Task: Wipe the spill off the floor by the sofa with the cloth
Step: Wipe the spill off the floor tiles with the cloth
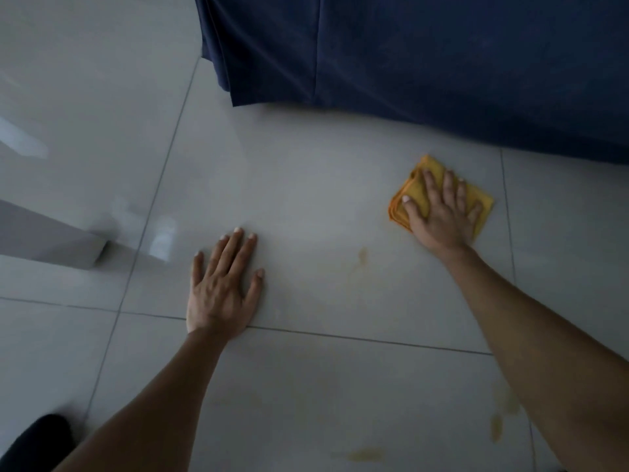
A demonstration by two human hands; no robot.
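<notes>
- Your right hand (442, 212) lies flat on the folded yellow-orange cloth (417, 194), fingers straight and spread, palm pressing it onto the pale grey glossy tiled floor (306, 185).
- The cloth sits toward the far right of the floor, near the hem of the dark navy fabric sofa cover (425, 52) but not touching it; a strip of bare tile shows between them.
- Your left hand (223, 284) is flat on the floor too, fingers straight and slightly fanned, holding nothing; its heel rests on a grout line.
- The two hands are well apart, with open tile between them.
- The yellowish-brown spill (362, 257) shows as a small smear on the tile between your hands, nearer your right forearm, apart from the cloth.
- More patches of the same stain lie nearer you: one beside your right forearm (497, 425) and one by the near edge of the floor (366, 454).
- A grey slanted panel (44, 238) enters from the left edge; what it belongs to cannot be told.
- A dark rounded shape (37, 441) sits in the near left corner, too blurred to identify.
</notes>
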